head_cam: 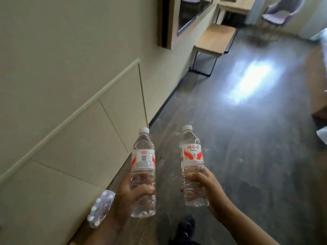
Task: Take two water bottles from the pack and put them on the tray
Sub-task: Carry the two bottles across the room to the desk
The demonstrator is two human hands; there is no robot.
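I hold one clear water bottle in each hand, both upright with white caps and red-and-white labels. My left hand [131, 197] grips the lower half of the left bottle [143, 161]. My right hand [207, 188] grips the lower half of the right bottle [192, 156]. The pack of bottles [100, 208], wrapped in clear plastic with white caps showing, lies on the floor by the wall at the lower left, behind my left forearm. No tray is in view.
A cream panelled wall [62, 103] runs along the left. Ahead stand a low wooden bench [214, 39], a desk and a purple chair [281, 13]. The dark floor [247, 138] stretches forward. My shoe [185, 227] shows at the bottom.
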